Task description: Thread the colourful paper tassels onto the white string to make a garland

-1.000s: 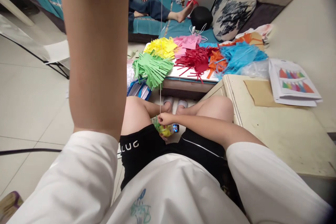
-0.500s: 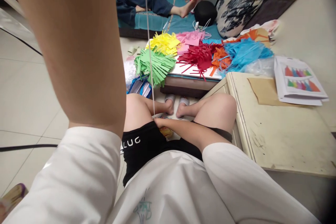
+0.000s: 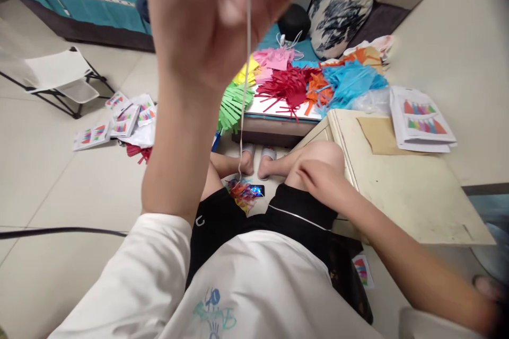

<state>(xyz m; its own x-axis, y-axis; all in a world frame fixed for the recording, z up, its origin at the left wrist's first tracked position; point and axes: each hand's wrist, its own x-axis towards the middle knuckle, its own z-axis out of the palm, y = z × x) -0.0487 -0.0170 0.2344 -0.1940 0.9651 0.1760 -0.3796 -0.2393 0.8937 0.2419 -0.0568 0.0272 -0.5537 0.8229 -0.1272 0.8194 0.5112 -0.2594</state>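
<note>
My left hand [image 3: 234,8] is raised close to the camera, partly cut off by the top edge. Its fingers are curled, and a thin white string [image 3: 247,63] hangs from it. A small shiny bit shows at the fingers, too blurred to name. The string runs down slackly to a pile of multicoloured paper strips [image 3: 240,193] on the floor between my legs. Beside that pile lies a lit phone [image 3: 257,190]. Over my right thigh is my right hand [image 3: 318,177], fingers curled inward, with no object showing in it.
Fringed paper in green [image 3: 236,103], red [image 3: 288,85] and blue [image 3: 352,82] covers a low bench ahead. On the right stands a cream cabinet [image 3: 401,196] bearing printed packets [image 3: 421,119]. A white folding stool [image 3: 59,71] and more packets [image 3: 127,119] are at left.
My right hand has left the string's lower part and moved right, over my thigh. The string has gone from taut to slack. My left hand has come into view.
</note>
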